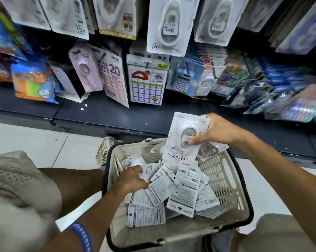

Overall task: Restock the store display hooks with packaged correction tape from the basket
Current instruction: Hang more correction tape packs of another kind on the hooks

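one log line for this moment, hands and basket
left hand: reaching among packs in basket | right hand: grips held pack above basket | hooks: not yet restocked with it

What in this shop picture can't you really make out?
- Left hand, head view: its fingertips are buried among the packs in the basket, so whether it grips one is unclear.
- Packs behind the front pack in the right hand: covered by it, count unknown.
- Top-row packs: cut by the upper edge, hooks unseen.
- Goods at far right: blurred.
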A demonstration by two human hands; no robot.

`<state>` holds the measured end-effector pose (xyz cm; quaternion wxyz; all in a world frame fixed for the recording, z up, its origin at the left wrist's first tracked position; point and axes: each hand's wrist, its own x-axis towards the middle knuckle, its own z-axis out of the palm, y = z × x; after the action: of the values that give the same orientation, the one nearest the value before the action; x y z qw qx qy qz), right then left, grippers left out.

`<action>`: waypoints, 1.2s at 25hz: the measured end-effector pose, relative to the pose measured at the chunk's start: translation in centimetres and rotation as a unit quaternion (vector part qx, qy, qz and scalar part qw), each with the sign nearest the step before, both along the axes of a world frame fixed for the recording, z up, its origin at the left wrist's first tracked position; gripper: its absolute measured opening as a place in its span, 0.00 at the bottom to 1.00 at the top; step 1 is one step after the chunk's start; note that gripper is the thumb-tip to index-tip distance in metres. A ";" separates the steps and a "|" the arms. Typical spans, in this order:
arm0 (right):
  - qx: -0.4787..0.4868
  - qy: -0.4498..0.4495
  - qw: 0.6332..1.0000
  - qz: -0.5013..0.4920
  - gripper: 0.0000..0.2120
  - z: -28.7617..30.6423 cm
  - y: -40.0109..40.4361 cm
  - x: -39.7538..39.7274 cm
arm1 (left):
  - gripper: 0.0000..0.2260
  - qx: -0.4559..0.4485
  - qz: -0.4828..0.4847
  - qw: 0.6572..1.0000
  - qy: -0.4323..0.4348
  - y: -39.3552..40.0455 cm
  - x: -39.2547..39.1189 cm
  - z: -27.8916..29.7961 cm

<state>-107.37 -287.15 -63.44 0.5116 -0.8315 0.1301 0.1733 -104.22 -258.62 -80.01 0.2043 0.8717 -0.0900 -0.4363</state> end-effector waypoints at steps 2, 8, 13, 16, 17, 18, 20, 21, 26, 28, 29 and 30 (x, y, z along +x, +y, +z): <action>0.002 0.012 1.000 -0.019 0.18 0.0 -0.1 -1.3 | 0.30 0.039 -0.032 0.998 -0.047 0.1 -0.7 0.6; 0.018 0.070 0.997 -0.019 0.15 -4.7 0.2 -3.6 | 0.24 -0.047 0.298 0.952 0.057 0.0 -1.0 -1.3; 0.079 0.124 0.988 -0.049 0.20 -9.3 -0.6 -3.6 | 0.22 -0.112 0.531 0.825 0.158 -1.9 0.2 -4.5; 0.125 0.140 0.980 -0.070 0.21 -10.8 -1.5 -3.0 | 0.24 -0.130 0.570 0.797 0.151 -3.0 1.5 -6.6; 0.139 0.145 0.977 -0.068 0.20 -11.1 -1.8 -2.9 | 0.25 -0.132 0.569 0.800 0.138 -3.2 1.7 -7.3; 0.149 0.149 0.976 -0.063 0.19 -11.3 -2.0 -2.8 | 0.27 -0.127 0.571 0.802 0.123 -3.3 1.7 -7.8; 0.165 0.160 0.971 -0.061 0.17 -11.5 -2.2 -2.6 | 0.25 -0.120 0.563 0.815 0.066 -3.9 1.1 -8.3; 0.179 0.165 0.968 -0.065 0.16 -11.6 -2.3 -2.5 | 0.21 -0.119 0.532 0.838 0.023 -4.3 0.7 -8.1; 0.299 0.140 0.935 -0.127 0.13 -8.9 -3.2 -2.6 | 0.20 -0.272 0.413 0.866 0.067 -4.6 -1.1 -5.2; 0.334 0.108 0.926 -0.142 0.14 -6.5 -3.8 -3.0 | 0.16 -0.343 0.434 0.825 0.117 -4.6 -0.6 -2.1; 0.341 0.091 0.925 -0.138 0.16 -4.9 -4.0 -3.4 | 0.15 -0.390 0.434 0.799 0.145 -4.8 -0.2 0.0; 0.343 0.077 0.928 -0.126 0.17 -3.2 -4.0 -3.7 | 0.15 -0.442 0.431 0.767 0.177 -5.2 0.5 2.4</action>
<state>-111.05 -291.18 -66.68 0.7715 -0.5664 0.2056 0.2045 -103.73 -263.84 -77.60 0.7459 0.5395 0.1495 -0.3609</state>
